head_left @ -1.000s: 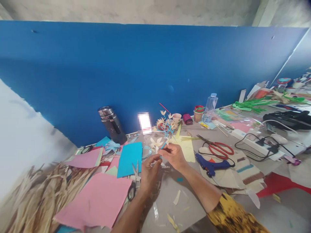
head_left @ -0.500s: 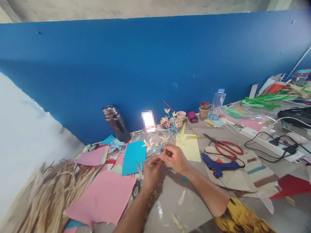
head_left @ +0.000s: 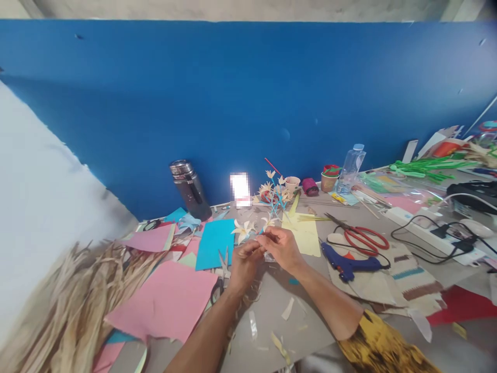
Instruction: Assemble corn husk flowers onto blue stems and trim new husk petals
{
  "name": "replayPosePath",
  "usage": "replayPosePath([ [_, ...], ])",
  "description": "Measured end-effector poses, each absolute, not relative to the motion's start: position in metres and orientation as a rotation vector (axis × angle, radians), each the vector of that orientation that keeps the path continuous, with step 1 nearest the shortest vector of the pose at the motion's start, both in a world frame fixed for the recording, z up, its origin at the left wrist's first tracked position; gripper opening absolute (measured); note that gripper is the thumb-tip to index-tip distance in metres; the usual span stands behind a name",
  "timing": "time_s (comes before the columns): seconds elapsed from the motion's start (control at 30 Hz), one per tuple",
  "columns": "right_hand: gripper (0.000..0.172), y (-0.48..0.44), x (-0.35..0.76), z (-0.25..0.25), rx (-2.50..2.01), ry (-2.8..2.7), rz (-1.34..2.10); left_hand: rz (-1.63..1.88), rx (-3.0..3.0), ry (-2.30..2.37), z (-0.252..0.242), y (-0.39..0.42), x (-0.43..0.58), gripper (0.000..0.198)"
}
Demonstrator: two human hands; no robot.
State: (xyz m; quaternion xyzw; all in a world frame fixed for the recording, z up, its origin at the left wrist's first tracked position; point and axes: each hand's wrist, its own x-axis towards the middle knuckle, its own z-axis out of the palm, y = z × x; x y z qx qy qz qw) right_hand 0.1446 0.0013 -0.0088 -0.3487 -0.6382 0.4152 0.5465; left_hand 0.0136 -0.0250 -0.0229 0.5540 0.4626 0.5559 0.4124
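Note:
Over the middle of the table my left hand (head_left: 245, 264) and my right hand (head_left: 282, 249) meet, fingertips pinched together. Between them is the thin blue-wrapped stem of a handmade flower, mostly hidden by my fingers. Just beyond the fingertips show a cream-petalled flower (head_left: 244, 231) and a second pale bloom (head_left: 269, 222). Small scissors (head_left: 224, 261) lie left of my left hand, partly behind it, on a blue sheet (head_left: 214, 243). Farther back stands a bunch of finished cream flowers (head_left: 276, 194) on blue stems.
Left lie a pink sheet (head_left: 165, 300) and dried husks (head_left: 62, 305); a dark thermos (head_left: 190, 191) stands behind. On the right are a blue glue gun (head_left: 349, 261), red-handled scissors (head_left: 367, 239), a power strip (head_left: 430, 235) with cables and a plastic bottle (head_left: 350, 168). Scraps litter the front.
The view has shifted slightly. My hands stay together at the flower stem, with fingers slightly re-posed; the blue bit seen between them before is now mostly covered.

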Motion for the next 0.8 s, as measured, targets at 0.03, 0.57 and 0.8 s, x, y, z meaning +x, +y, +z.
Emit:
replayPosePath([
  [0.03,0.027,0.001,0.145,-0.009,-0.821,-1.501,1.008,1.405,1.391,1.161,-0.022,-0.025,0.014,0.021],
  [0.57,0.018,0.008,0.142,-0.011,-0.935,-1.628,0.823,1.377,1.433,1.403,-0.023,-0.024,0.013,0.023],
  [0.8,0.033,0.026,0.162,-0.01,-1.025,-1.248,0.779,1.457,1.42,1.448,-0.02,-0.011,-0.002,0.044],
])
